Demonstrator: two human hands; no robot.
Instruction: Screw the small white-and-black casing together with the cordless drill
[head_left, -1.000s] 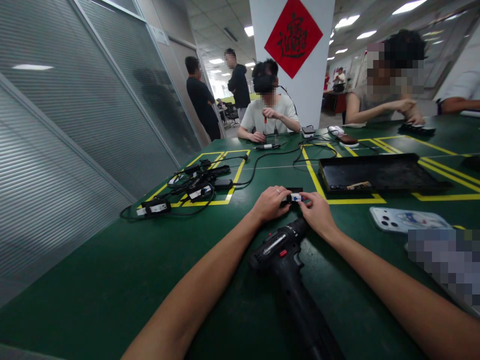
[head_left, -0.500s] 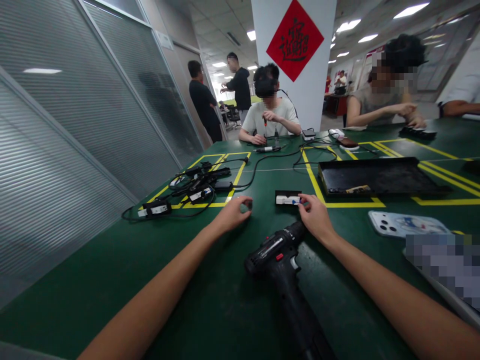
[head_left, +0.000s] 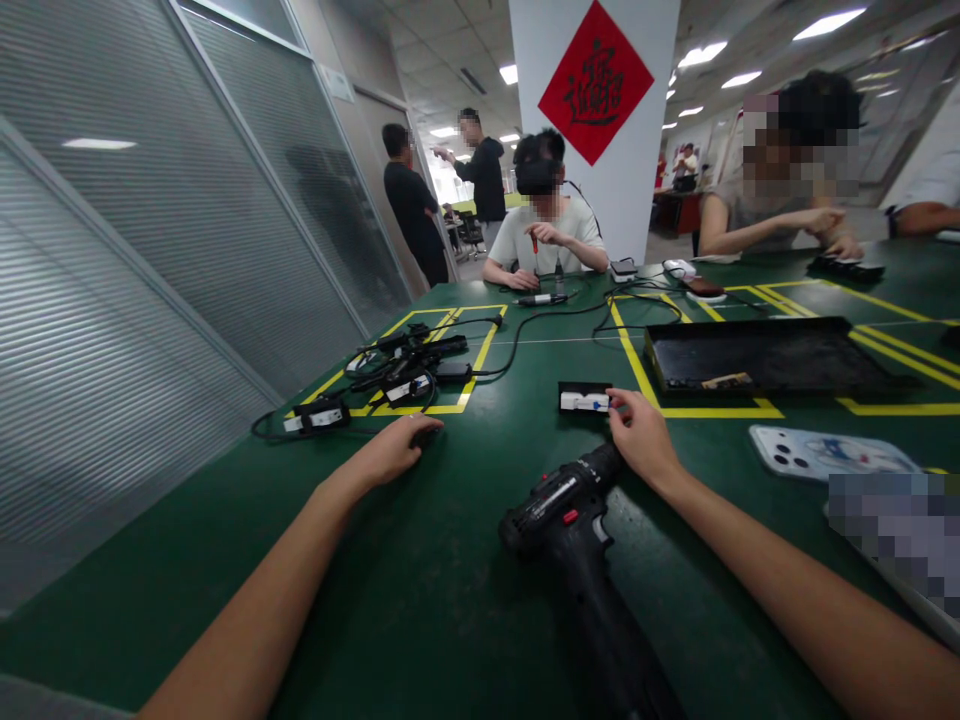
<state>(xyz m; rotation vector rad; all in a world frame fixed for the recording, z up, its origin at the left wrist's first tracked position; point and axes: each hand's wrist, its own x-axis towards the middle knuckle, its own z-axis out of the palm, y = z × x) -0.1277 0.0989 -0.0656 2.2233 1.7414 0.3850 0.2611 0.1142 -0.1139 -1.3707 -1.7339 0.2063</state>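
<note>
A small black part with a white label [head_left: 584, 399] lies on the green table [head_left: 450, 560]. My right hand [head_left: 639, 434] pinches its right end with thumb and fingertips. My left hand [head_left: 396, 450] rests on the table further left, fingers curled and pressed together on something too small to make out. It sits just short of the yellow-taped square [head_left: 471, 375] that holds several black adapters with cables [head_left: 397, 375]. A black cordless drill [head_left: 571, 515] lies between my forearms, its nose pointing toward my right hand.
A black tray [head_left: 757, 356] sits inside yellow tape at the right, with a phone [head_left: 825, 450] nearer me. Across the table a seated person [head_left: 546, 235] works with a screwdriver, and another person [head_left: 780, 200] sits at the far right. A glass partition [head_left: 150, 250] runs along the left.
My left hand let go of the black part and moved left and toward me, fingers pinched. My right hand stayed on the part. The view shifted slightly.
</note>
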